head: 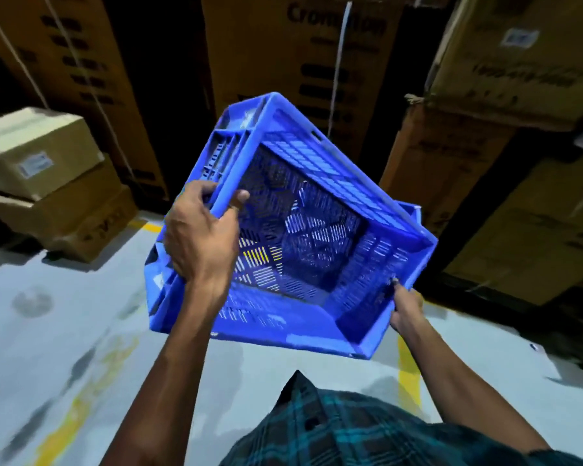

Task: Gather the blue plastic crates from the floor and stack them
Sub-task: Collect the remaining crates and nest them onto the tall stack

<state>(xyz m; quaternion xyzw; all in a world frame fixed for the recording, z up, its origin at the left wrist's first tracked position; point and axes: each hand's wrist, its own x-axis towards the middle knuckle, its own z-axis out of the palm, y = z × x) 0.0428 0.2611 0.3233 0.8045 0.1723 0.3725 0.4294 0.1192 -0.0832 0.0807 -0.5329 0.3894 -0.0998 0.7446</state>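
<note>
A blue slotted plastic crate [317,210] hangs tilted in the air in front of me, its open top turned toward the camera. My left hand [202,233] grips its left rim, thumb inside and fingers curled over the edge. My right hand [406,307] holds the lower right rim, with the thumb on the inner wall. Behind the crate's right corner the edge of a second blue crate [414,213] shows, and a similar blue edge sticks out at the lower left; most of it is hidden.
Tall brown cardboard cartons [300,52] line the back and right side. Smaller stacked boxes [48,176] stand at the left. The grey floor [64,314] has yellow painted lines [408,368] and dark stains. My checked shirt fills the bottom.
</note>
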